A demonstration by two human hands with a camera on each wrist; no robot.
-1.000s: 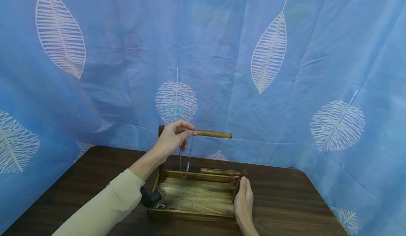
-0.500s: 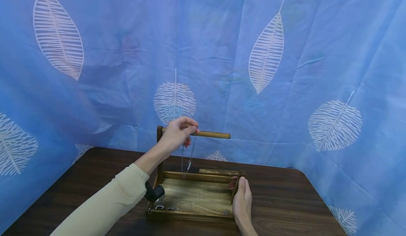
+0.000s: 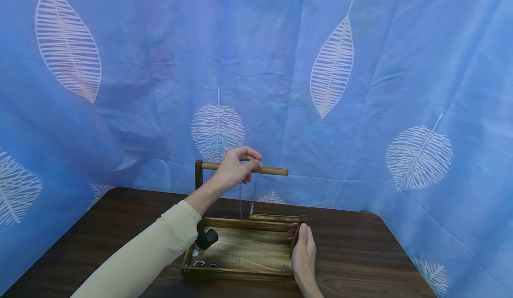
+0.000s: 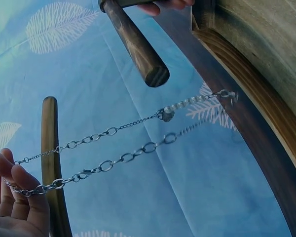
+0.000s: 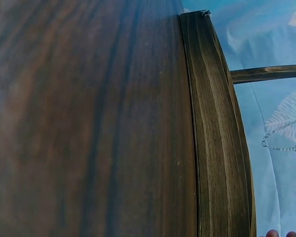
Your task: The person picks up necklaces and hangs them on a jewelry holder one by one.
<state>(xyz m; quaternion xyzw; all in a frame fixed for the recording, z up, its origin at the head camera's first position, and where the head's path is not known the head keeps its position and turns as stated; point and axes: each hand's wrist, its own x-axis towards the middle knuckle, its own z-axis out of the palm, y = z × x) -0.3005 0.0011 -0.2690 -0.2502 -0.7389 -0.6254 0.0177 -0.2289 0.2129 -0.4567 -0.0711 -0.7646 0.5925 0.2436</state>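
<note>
My left hand (image 3: 237,166) pinches a silver chain necklace (image 3: 251,206) between thumb and fingertips at the upper wooden bar (image 3: 274,171). The chain hangs as a loop. In the left wrist view, both strands of the necklace (image 4: 128,157) cross the upper bar (image 4: 50,121), and a row of pale beads and a small charm show. My right hand (image 3: 304,251) grips the right end of the wooden jewelry stand (image 3: 240,273), thumb outside and some fingertips behind the short post. Its lower bar (image 4: 138,44) ends freely, pointing left.
Several silver pieces of jewelry, among them an open-shaped piece (image 3: 199,263), lie along the stand's left and front inside edges. The tall post (image 3: 198,173) carries the upper bar. A dark wooden table (image 3: 360,253) lies under it, with a blue leaf-print curtain (image 3: 272,66) behind.
My left hand has moved rightward along the upper bar, carrying the necklace with it. My right hand keeps its grip on the stand. The head view has shifted slightly.
</note>
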